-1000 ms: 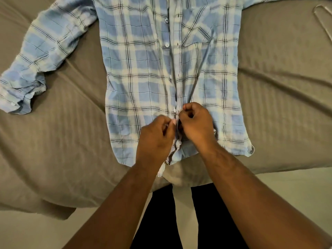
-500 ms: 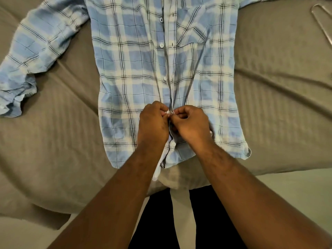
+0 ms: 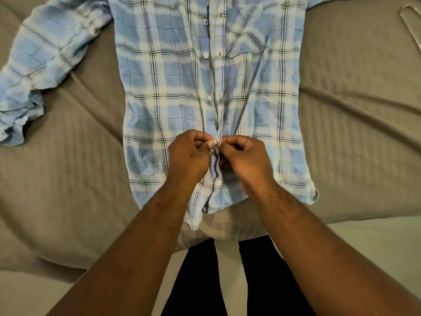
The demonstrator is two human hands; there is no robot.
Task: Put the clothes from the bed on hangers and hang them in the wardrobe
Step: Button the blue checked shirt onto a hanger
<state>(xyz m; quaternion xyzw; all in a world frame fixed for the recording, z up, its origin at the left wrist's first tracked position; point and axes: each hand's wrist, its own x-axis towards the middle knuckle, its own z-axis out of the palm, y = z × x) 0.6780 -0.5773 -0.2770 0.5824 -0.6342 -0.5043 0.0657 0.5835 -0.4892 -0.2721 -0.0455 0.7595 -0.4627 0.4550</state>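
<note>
A blue and white plaid shirt [image 3: 173, 92] lies flat, front up, on the grey-brown bed [image 3: 353, 133], its hem at the bed's near edge. One sleeve is crumpled out to the left. My left hand [image 3: 188, 157] and my right hand [image 3: 245, 156] meet at the button placket low on the shirt, each pinching one edge of the fabric between thumb and fingers. One button below my hands is fastened; those above are undone. A thin hanger [image 3: 410, 26] lies on the bed at the upper right, mostly cut off by the frame.
My legs in black trousers [image 3: 262, 281] stand against the bed's near edge on a pale floor [image 3: 376, 247]. The wardrobe is out of view.
Both hands have moved a little up the placket from the lowest buttons. The camera has shifted closer over the shirt.
</note>
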